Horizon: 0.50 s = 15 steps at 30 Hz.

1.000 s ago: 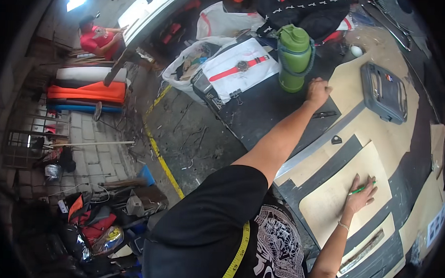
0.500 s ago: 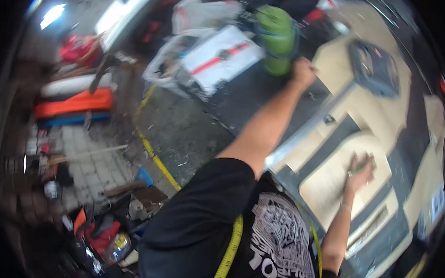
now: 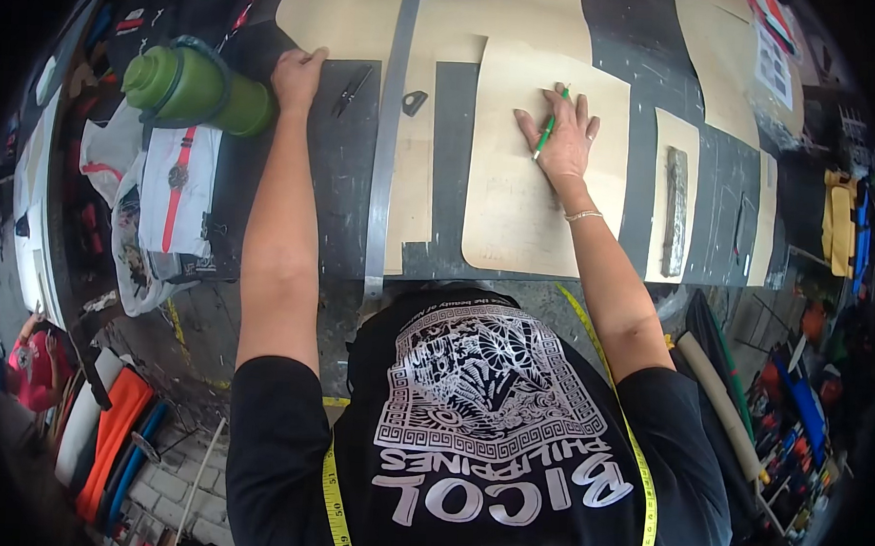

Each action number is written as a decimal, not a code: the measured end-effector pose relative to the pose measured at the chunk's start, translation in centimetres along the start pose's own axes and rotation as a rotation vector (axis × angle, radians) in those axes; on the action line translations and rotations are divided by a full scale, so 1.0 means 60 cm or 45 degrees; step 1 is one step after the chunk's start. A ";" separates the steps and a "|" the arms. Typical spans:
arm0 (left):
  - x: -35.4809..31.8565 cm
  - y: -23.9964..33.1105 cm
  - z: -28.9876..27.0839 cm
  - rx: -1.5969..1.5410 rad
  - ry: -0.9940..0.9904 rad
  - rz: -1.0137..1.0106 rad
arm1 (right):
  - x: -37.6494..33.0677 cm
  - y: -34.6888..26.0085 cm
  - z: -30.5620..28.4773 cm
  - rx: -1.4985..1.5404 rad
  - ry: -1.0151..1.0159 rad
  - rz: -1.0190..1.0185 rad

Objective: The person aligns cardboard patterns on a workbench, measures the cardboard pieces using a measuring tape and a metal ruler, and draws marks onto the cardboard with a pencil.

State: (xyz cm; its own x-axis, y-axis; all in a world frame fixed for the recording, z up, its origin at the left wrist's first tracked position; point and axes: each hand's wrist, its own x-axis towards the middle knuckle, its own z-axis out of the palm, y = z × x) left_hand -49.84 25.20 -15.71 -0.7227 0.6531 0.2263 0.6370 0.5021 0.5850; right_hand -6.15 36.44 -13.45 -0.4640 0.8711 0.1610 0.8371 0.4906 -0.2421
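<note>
My left hand [image 3: 298,80] rests on the dark tabletop at the near edge of a large tan paper sheet [image 3: 341,20]. Its fingers are curled closed; what they hold, if anything, is hidden. A green pencil [image 3: 546,137] is tucked among the spread fingers of my right hand [image 3: 568,147], which lies on a round-cornered tan paper pattern [image 3: 504,198]. Between my hands are a long metal ruler [image 3: 388,154], a small dark D-shaped piece [image 3: 415,102] and a slim black tool [image 3: 352,91]. A green bottle [image 3: 187,88] lies left of my left hand.
A white box lid with a red-strapped watch picture [image 3: 179,189] sits at the left. A narrow metal bar [image 3: 674,213] lies on a tan strip at the right. A yellow tape measure [image 3: 648,497] hangs around my neck. Beyond the left edge is another person in pink [image 3: 35,368].
The view has swung round and sharpened, so the table now lies straight ahead. My left hand remains near the bottle and my right hand on the paper pattern with the pencil.
</note>
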 end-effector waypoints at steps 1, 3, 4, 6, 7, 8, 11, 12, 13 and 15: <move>0.000 -0.001 0.002 0.007 0.002 0.005 | -0.001 0.001 0.000 -0.004 0.005 0.011; 0.000 -0.002 0.005 0.017 -0.004 0.024 | 0.000 0.005 -0.003 0.017 0.033 -0.006; 0.004 -0.013 0.001 0.040 0.001 0.043 | 0.003 -0.001 -0.006 -0.012 -0.051 0.022; 0.001 -0.010 0.003 0.041 -0.066 0.042 | -0.001 0.006 0.007 -0.009 -0.001 0.032; 0.005 -0.022 -0.007 0.096 -0.058 0.043 | 0.001 -0.003 0.006 0.001 -0.033 0.026; 0.007 -0.032 -0.012 0.152 -0.050 0.043 | 0.003 -0.009 0.004 0.022 -0.043 0.025; 0.006 -0.003 -0.008 0.020 -0.080 -0.033 | -0.002 0.000 0.004 0.025 0.050 0.034; 0.006 0.004 -0.010 0.020 -0.094 -0.070 | -0.003 0.001 0.002 0.010 0.089 -0.028; 0.005 0.012 -0.012 0.019 -0.109 -0.107 | -0.005 0.002 0.000 -0.006 0.128 -0.090; -0.001 0.013 -0.018 0.065 -0.079 -0.064 | -0.006 -0.001 -0.002 -0.020 0.118 -0.101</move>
State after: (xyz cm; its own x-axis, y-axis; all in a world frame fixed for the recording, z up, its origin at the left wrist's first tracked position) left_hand -49.57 24.95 -14.45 -0.7371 0.6594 0.1480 0.6143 0.5625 0.5533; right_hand -6.00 36.10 -13.39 -0.5005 0.8236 0.2670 0.8037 0.5566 -0.2104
